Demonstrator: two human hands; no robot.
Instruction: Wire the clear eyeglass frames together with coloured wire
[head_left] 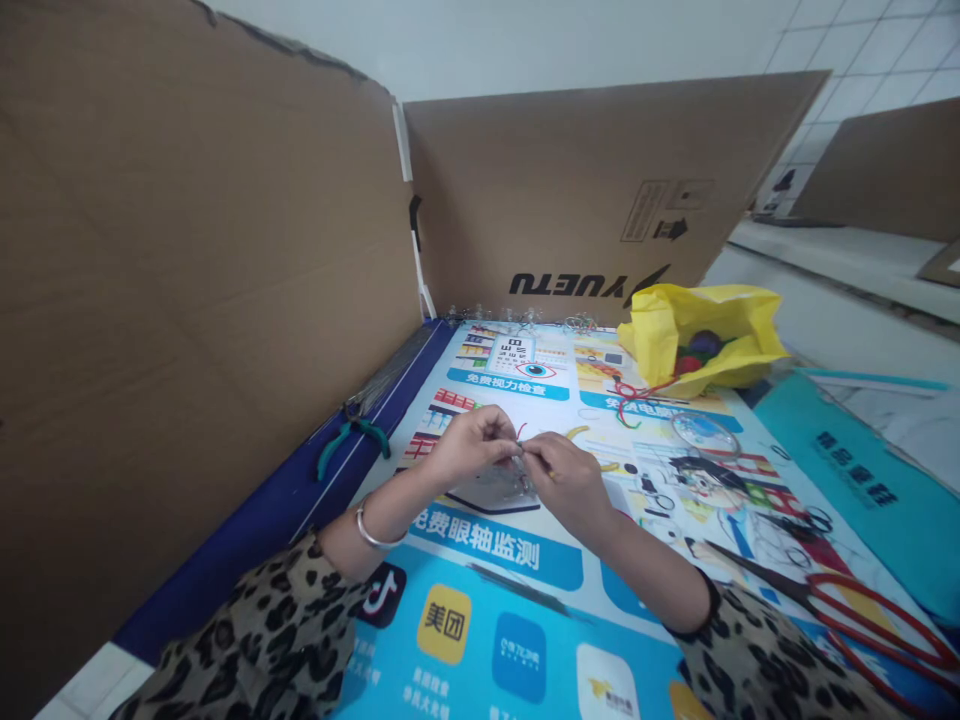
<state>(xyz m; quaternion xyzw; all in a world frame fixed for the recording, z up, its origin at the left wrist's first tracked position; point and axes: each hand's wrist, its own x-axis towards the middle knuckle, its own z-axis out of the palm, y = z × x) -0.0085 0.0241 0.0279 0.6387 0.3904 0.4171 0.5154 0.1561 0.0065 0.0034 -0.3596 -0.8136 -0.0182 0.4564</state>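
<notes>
- A tiny thing (523, 453) sits between the fingertips of both hands, just above the poster. It is too small to tell what it is.
- The left hand (471, 442) pinches the tiny thing from one side, with its fingertips pressed together.
- The right hand (571, 482) pinches it from the other side, also with fingertips pressed together. The two hands touch at the tips.
- A silver bracelet (371, 530) is on the left wrist. Both arms wear spotted sleeves (277, 630).
- A clear plastic piece (491, 492) lies flat on the poster right under the hands.
- The poster (495, 620) is bright, with blue parts and cartoon pictures, and it covers the table.
- Green-handled pliers (352, 436) lie to the left of the hands, near the cardboard wall (187, 300).
- A bunch of thin wires (391, 375) lies just behind the pliers.
- Red string (634, 397) lies behind the right hand, beside a yellow bag (739, 335) with dark round things inside.
- A round clear disc (705, 432) lies just in front of the bag.
- Red scissors (870, 615) lie far to the right, well apart from the hands.
</notes>
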